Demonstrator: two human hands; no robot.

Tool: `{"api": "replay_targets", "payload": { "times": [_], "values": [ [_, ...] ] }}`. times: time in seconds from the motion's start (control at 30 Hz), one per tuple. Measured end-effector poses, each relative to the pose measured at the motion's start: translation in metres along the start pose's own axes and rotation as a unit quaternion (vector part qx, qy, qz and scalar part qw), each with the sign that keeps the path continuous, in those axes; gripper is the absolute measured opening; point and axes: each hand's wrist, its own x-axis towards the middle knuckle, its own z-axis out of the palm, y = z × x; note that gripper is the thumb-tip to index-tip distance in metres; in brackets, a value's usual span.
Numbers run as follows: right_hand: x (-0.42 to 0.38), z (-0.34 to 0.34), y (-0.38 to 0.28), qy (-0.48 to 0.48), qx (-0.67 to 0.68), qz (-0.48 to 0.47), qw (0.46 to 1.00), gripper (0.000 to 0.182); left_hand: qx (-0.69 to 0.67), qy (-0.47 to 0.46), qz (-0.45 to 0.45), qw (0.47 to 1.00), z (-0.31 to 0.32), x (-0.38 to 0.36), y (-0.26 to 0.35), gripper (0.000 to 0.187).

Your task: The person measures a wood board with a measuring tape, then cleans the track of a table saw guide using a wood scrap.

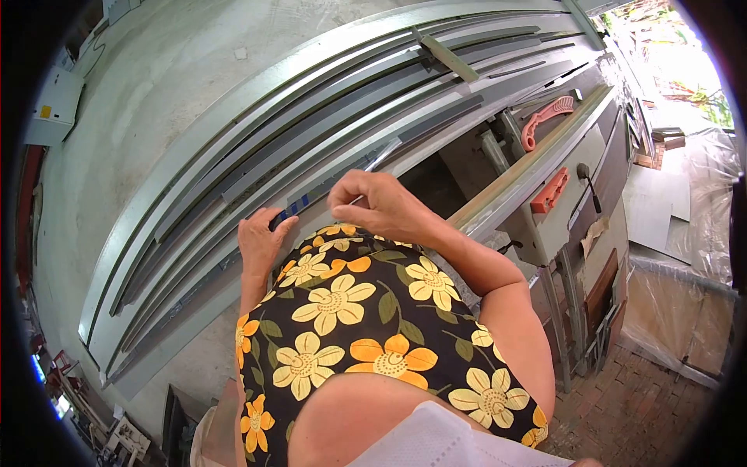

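My left hand (pixel 261 237) rests at the near edge of the metal strips. Its thumb and fingers are closed round a small dark object with blue stripes (pixel 294 208), mostly hidden by the hand. To the right of it, my right hand (pixel 377 204) is curled, with thumb and forefinger pinched close together. A slender silver pen-like tool (pixel 383 155) sticks out above its knuckles. Several long grey metal strips (pixel 311 117) lie side by side beyond both hands.
A flat pale green bar (pixel 449 58) lies across the strips. At the right are a pink saw-like handle (pixel 548 121), an orange-red tool (pixel 550 191) and a wooden rail (pixel 537 159). A dark gap (pixel 436 179) opens below the strips. Plastic-wrapped panels (pixel 677 311) stand farther right.
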Motion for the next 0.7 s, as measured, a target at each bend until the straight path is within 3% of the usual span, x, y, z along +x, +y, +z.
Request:
{"api": "replay_targets", "payload": {
  "times": [0.2, 0.27, 0.33, 0.4, 0.43, 0.5, 0.57, 0.7],
  "values": [
    [0.012, 0.016, -0.028, -0.136, 0.219, -0.047, 0.965, 0.015, 0.000, -0.015, 0.036, 0.999, 0.025, 0.009, -0.010, 0.021],
    [0.013, 0.019, -0.039, -0.174, 0.290, -0.066, 0.939, 0.014, -0.114, -0.002, -0.036, 0.993, 0.041, 0.011, -0.015, 0.019],
    [0.014, 0.020, -0.048, -0.191, 0.335, -0.073, 0.920, 0.013, -0.115, 0.016, -0.032, 0.993, 0.042, 0.007, -0.018, 0.019],
    [0.017, 0.008, -0.051, -0.158, 0.335, -0.094, 0.924, 0.013, -0.001, 0.037, 0.044, 0.998, 0.014, 0.006, 0.010, 0.021],
    [0.017, -0.006, -0.050, -0.150, 0.302, -0.085, 0.937, 0.012, 0.014, 0.029, 0.032, 0.999, 0.015, 0.005, 0.005, 0.028],
    [0.011, -0.028, -0.056, -0.104, 0.371, -0.090, 0.919, 0.012, 0.045, 0.027, 0.014, 0.999, 0.005, -0.003, 0.002, 0.040],
    [0.008, -0.053, -0.047, -0.048, 0.325, -0.178, 0.927, 0.017, 0.060, 0.014, -0.001, 0.998, -0.011, -0.016, -0.004, 0.054],
    [-0.010, -0.094, -0.047, 0.053, 0.347, -0.204, 0.914, 0.015, 0.088, 0.046, -0.008, 0.995, -0.036, -0.053, -0.044, 0.045]
  ]
}}
